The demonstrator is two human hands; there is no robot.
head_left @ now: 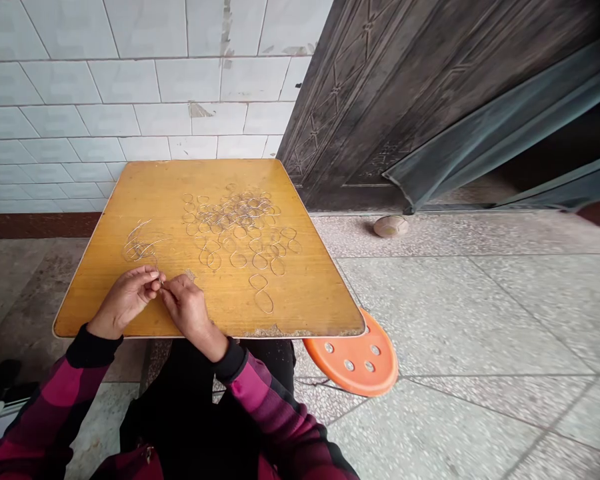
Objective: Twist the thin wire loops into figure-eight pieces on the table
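Note:
My left hand (133, 293) and my right hand (186, 303) meet over the near left part of the wooden table (150, 180). Both are closed in a pinch on a thin piece of wire (161, 283), mostly hidden by the fingertips. Just beyond my left hand lies a small bunch of loose, curved wires (141, 248). To the right of the hands a pile of wire loops (240, 210) bent into figure-eights spreads over the tabletop. One figure-eight loop (261, 293) lies apart, nearer the front edge.
An orange round stool (353, 363) with holes stands under the table's right front corner. White tiled wall (130, 80) rises behind the table. At the right are a dark carved door (350, 100), a grey-green curtain (505, 113) and a roundish stone-like object (391, 227) on the floor.

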